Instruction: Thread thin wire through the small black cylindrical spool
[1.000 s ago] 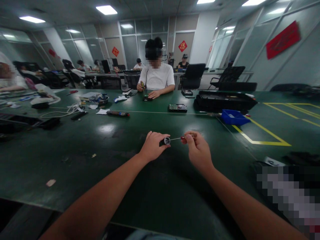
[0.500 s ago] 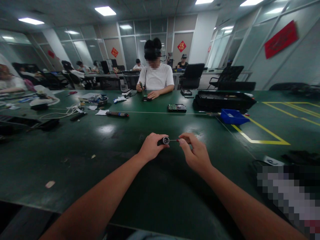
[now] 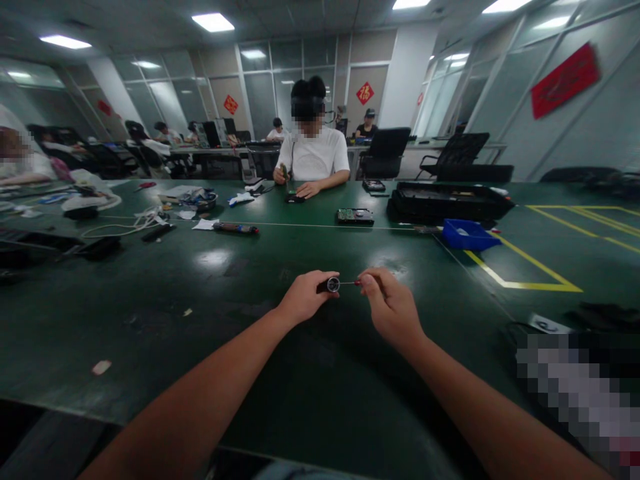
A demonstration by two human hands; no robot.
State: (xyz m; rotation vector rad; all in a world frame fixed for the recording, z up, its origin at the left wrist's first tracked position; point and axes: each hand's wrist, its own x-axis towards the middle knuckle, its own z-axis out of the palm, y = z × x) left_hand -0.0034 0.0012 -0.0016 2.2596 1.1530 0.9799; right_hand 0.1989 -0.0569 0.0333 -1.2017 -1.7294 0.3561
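Observation:
My left hand (image 3: 306, 295) is closed around a short black cylinder (image 3: 328, 285), whose round, silver-rimmed end faces me. In my right hand (image 3: 393, 303) the fingers pinch a small screwdriver (image 3: 357, 283) with a red part by its thin metal shaft. The shaft points left and its tip reaches the rim of the cylinder; whether it enters cannot be made out. Most of the screwdriver's handle is hidden by my fingers. Both hands are held above the green table (image 3: 280, 393).
Across the table a person (image 3: 317, 153) works on a small dark item. A hard drive (image 3: 355, 216), a blue tray (image 3: 470, 235), a long black bin (image 3: 450, 203) and a brown-and-black tool (image 3: 235, 228) lie beyond my hands. Cables and parts are at the left.
Both hands sit very slightly lower in the view, in step with a small camera shift. The grips on the cylinder and the screwdriver stay the same.

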